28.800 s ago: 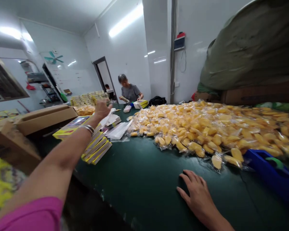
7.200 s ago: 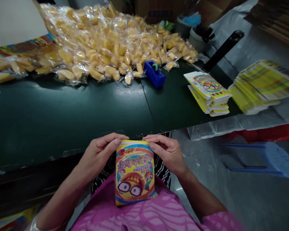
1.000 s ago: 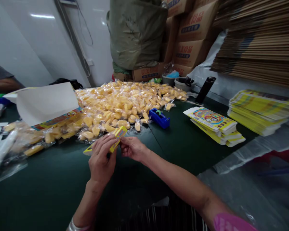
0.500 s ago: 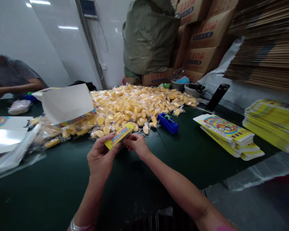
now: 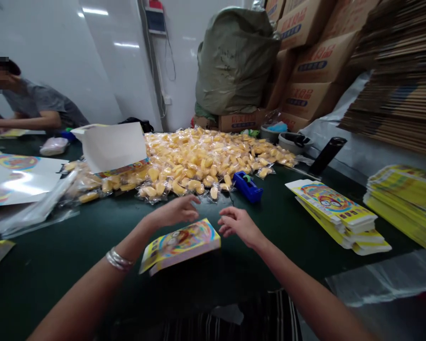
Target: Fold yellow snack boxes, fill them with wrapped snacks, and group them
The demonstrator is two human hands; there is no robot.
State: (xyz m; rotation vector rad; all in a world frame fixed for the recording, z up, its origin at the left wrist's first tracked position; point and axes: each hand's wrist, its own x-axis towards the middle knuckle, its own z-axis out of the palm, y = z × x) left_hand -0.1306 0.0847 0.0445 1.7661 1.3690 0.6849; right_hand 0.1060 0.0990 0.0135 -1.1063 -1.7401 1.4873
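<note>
Yellow carton (image 5: 180, 245) lies flat on the green table (image 5: 74, 255) at lower centre, just beneath both hands. Left hand (image 5: 173, 211) and right hand (image 5: 238, 226) hover open, gripping nothing. A careless sweep could likely knock the carton off the near edge.

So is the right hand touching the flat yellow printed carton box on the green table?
Apart. The head view shows dark table between the right hand and the yellow printed carton box.
</note>
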